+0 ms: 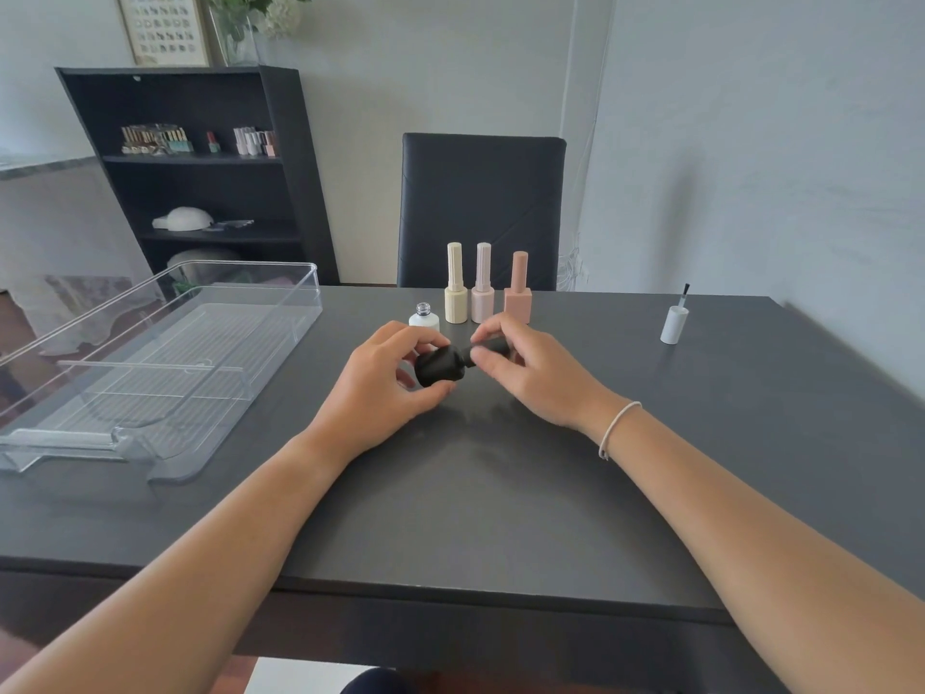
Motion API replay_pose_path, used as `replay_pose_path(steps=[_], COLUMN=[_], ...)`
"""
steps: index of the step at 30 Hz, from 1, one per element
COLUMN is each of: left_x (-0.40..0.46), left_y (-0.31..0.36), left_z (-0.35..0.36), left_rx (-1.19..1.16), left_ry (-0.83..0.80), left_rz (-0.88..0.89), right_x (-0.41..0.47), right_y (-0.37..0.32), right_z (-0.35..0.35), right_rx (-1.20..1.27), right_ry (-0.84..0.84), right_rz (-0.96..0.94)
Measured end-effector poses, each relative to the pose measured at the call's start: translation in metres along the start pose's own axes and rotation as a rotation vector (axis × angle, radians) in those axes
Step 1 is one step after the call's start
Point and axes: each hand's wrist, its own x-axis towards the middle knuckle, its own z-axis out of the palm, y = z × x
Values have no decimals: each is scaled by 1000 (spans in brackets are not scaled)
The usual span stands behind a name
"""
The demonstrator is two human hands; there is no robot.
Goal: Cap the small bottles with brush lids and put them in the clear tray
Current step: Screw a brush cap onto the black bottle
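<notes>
Two hands meet over mid-worktop [500, 493]: the left hand [380, 393] grips a black bottle [438, 368], the right hand [530, 378] pinches its lid [493, 349], fingers hiding the join. The tray [165, 363] overhangs the left edge; the near worktop lies bare.

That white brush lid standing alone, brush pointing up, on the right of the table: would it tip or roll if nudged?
The white brush lid probably tips easily: it stands narrow and tall on its closed end. Its round body would likely roll once down on the flat table. It looks like light, stiff plastic, though the thin brush stem might bend if gripped.
</notes>
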Motion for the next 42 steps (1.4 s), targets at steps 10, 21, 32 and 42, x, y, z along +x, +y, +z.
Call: replay_pose_path(steps=[10, 21, 32, 42], left_x=[0, 0, 1, 1], left_y=[1, 0, 0, 2], left_z=[1, 0, 0, 0], left_rx=[2, -5, -3, -14], left_ry=[2, 2, 2, 0], left_rz=[10, 7, 5, -8], right_x=[-1, -2, -1, -2], right_y=[2, 0, 1, 5], right_z=[-3, -4, -6, -7], right_rx=[-11, -33, 0, -23], right_ry=[51, 66, 85, 50], right_rz=[0, 4, 25, 39])
